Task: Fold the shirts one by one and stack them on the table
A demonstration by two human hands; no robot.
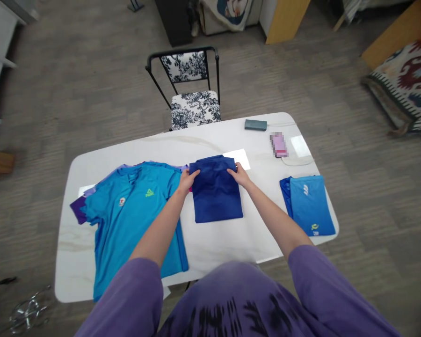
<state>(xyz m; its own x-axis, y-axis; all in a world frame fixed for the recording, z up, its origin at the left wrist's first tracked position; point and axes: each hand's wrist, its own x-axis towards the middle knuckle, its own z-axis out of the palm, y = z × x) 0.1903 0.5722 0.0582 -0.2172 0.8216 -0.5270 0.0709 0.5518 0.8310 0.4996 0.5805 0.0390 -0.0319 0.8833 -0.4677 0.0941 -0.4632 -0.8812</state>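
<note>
A dark blue shirt (215,192) lies folded into a rectangle at the middle of the white table (210,243). My left hand (187,179) grips its upper left corner, fingers closed on the cloth. At the upper right corner, my right hand (239,175) pinches the fabric the same way. To the left, a light blue shirt (133,210) with a green logo is spread flat on top of purple garments (79,206).
Folded blue shirts (310,203) are stacked near the table's right edge. A grey-green box (256,124), a pink object (278,144) and a white cable lie at the far right. A patterned chair (192,105) stands behind the table. Metal parts (28,313) lie on the floor at the lower left.
</note>
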